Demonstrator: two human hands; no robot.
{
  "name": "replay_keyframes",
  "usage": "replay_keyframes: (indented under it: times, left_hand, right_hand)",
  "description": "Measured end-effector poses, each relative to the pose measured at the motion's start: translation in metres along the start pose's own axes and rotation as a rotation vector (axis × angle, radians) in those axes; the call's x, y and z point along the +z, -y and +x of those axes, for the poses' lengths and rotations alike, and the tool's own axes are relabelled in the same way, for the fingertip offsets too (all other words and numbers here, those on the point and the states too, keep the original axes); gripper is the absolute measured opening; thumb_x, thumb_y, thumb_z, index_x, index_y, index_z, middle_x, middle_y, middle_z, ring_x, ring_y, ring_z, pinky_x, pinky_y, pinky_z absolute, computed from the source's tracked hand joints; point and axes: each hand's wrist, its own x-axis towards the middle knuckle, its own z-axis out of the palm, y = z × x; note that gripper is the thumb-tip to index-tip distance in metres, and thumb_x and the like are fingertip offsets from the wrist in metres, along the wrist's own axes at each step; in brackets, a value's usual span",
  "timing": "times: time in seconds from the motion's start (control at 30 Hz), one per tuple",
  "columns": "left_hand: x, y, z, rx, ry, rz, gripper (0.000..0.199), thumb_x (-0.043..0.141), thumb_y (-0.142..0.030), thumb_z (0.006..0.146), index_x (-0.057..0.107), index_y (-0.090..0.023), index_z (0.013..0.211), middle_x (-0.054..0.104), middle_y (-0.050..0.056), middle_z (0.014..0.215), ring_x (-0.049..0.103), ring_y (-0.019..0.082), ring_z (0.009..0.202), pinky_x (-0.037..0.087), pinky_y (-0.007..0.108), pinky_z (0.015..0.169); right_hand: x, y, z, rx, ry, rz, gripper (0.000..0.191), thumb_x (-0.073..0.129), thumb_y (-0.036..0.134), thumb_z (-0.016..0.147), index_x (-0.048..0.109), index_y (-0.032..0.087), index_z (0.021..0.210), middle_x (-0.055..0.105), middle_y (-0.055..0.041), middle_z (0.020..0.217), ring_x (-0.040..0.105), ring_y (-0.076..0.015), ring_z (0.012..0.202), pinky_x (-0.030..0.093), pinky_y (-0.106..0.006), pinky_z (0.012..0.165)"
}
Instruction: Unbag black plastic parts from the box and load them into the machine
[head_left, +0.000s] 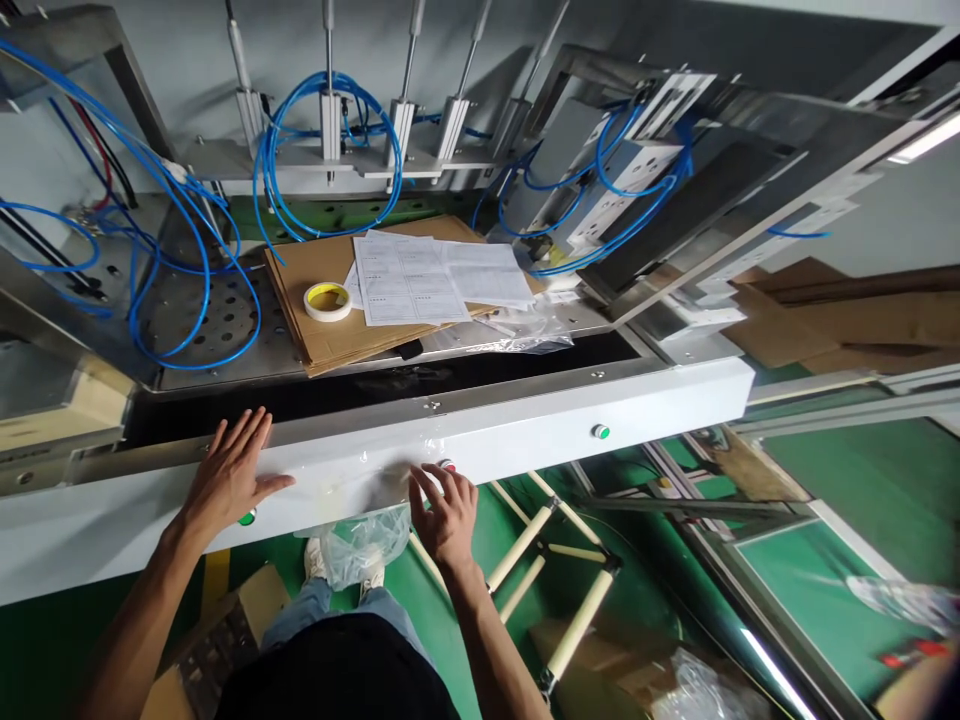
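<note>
My left hand (229, 475) lies flat with its fingers stretched over the top edge of the white front panel (525, 440). It holds nothing, and its thumb points right above a green button (247, 517). At the middle of the panel, my right hand (446, 512) has loosely bent fingers, apart from each other, with no object visible in them. The fingertips are beside a red button (448, 466), which they partly cover; whether they touch it I cannot tell. Clear film or tape (364, 462) clings to the panel between my hands. A clear plastic bag (367, 548) hangs below it.
Behind the panel, flat cardboard (330, 345) bears printed sheets (409, 280) and a tape roll (328, 301). Blue air hoses (274, 170) loop around metal cylinders (330, 125). Another green button (600, 431) sits at right. A cream tube frame (525, 545) stands below.
</note>
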Motion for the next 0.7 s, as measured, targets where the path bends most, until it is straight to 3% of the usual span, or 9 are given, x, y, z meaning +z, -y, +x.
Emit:
replay_keyframes:
  times: [0.13,0.23,0.33,0.47,0.7]
  left_hand:
    - [-0.009,-0.002,-0.001,-0.004,-0.013,-0.024,0.103,0.033,-0.081,0.103,0.012,-0.012,0.176,0.049,0.027,0.17,0.054,0.046,0.153,0.043,0.066,0.123]
    - [-0.014,-0.01,-0.002,0.015,-0.005,-0.043,0.093,0.039,-0.074,0.106,0.016,-0.018,0.177,0.048,0.02,0.173,0.052,0.041,0.156,0.038,0.063,0.128]
    - [-0.011,-0.017,-0.003,0.045,-0.007,-0.034,0.08,0.039,-0.063,0.111,0.022,-0.019,0.176,0.056,0.016,0.168,0.056,0.038,0.152,0.038,0.06,0.128]
    - [-0.003,-0.018,-0.006,0.034,-0.021,-0.02,0.079,0.037,-0.06,0.112,0.027,-0.012,0.173,0.057,0.019,0.166,0.059,0.039,0.149,0.041,0.061,0.124]
    - [-0.001,-0.009,-0.006,0.038,-0.003,-0.068,0.08,0.037,-0.066,0.109,0.037,-0.015,0.171,0.058,0.017,0.165,0.058,0.04,0.15,0.042,0.063,0.127]
  right_hand:
    - [0.009,0.008,0.006,0.016,0.022,0.017,0.016,0.068,0.014,0.102,0.075,0.023,0.113,0.084,-0.0042,0.102,0.076,-0.0206,0.101,0.055,-0.038,0.094]
    - [0.011,0.005,0.002,-0.009,0.005,0.03,0.016,0.067,0.014,0.102,0.074,0.022,0.114,0.085,-0.0053,0.107,0.078,-0.0208,0.106,0.056,-0.04,0.102]
    - [0.012,0.0,-0.007,-0.047,0.005,0.014,0.025,0.067,0.011,0.1,0.075,0.022,0.121,0.086,-0.0058,0.112,0.078,-0.0233,0.118,0.056,-0.043,0.109]
    - [0.011,-0.008,-0.024,-0.088,0.062,-0.023,0.035,0.065,0.011,0.099,0.076,0.024,0.129,0.086,-0.0049,0.124,0.066,-0.0285,0.145,0.052,-0.048,0.121]
    - [0.01,-0.023,-0.038,-0.119,0.116,-0.074,0.047,0.063,0.009,0.099,0.072,0.027,0.142,0.084,-0.0019,0.131,0.059,-0.0265,0.153,0.042,-0.05,0.132]
